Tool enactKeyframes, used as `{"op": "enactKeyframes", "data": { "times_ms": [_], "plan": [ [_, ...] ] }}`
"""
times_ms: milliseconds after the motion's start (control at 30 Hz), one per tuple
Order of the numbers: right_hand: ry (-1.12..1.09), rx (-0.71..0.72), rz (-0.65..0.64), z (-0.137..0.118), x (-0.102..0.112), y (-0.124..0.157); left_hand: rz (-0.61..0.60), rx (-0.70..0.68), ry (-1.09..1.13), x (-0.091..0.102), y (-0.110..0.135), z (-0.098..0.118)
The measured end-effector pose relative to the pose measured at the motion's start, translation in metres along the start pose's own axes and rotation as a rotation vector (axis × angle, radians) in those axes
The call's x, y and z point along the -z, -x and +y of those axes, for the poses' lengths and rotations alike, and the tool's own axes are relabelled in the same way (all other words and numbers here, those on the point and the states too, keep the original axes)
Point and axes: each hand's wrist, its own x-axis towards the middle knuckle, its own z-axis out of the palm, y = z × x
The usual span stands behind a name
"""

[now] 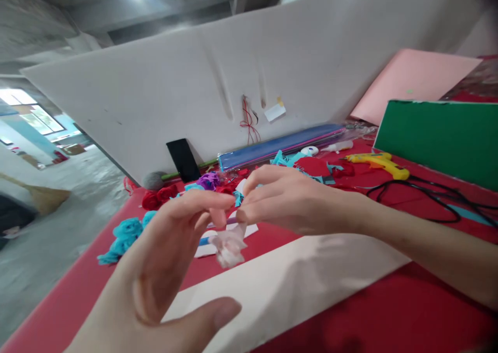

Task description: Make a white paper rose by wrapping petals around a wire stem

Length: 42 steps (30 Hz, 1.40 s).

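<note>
My left hand (163, 259) is raised close to the camera, its fingertips pinching a small crumpled piece of pale pink paper (229, 247). My right hand (288, 200) reaches in from the right and pinches the same pale piece from above. Both hands hover over a red table (350, 316), just above a white sheet (295, 285) lying on it. The pale piece is blurred, so its shape is unclear.
Red paper roses (157, 197), teal paper flowers (124, 233) and a purple one (208, 180) lie behind the hands. A yellow glue gun (379, 162) with a black cord (420, 197) lies at the right. A white foam board (233, 83), green board (439, 135), pink sheet (412, 80) and black phone (182, 159) stand at the back.
</note>
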Motion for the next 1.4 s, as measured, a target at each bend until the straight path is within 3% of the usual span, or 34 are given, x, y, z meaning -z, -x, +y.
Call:
{"op": "enactKeyframes", "data": {
  "times_ms": [133,300,467,600,1033,1267,1400],
  "plan": [
    [0.098,0.075,0.197,0.01,-0.012,0.003,0.082,-0.022,-0.026,0.005,0.004,0.0],
    [-0.109,0.089,0.332,0.011,-0.019,0.002,0.118,-0.04,-0.099,0.004,0.005,-0.002],
    [-0.429,-0.037,0.234,0.01,-0.025,0.001,0.088,-0.065,-0.025,0.0,0.005,-0.008],
    [-0.522,-0.113,0.208,0.01,-0.029,0.001,0.145,-0.098,0.041,-0.001,0.004,-0.009],
    [-0.471,-0.088,0.086,0.001,-0.028,-0.003,0.118,-0.124,0.092,-0.006,0.001,-0.016],
    [-0.493,-0.069,0.054,0.002,-0.033,-0.004,0.015,-0.172,0.225,-0.006,-0.002,-0.013],
    [-0.518,-0.106,0.063,0.003,-0.034,-0.003,0.077,-0.115,0.205,0.0,-0.003,-0.009]
  ]
}}
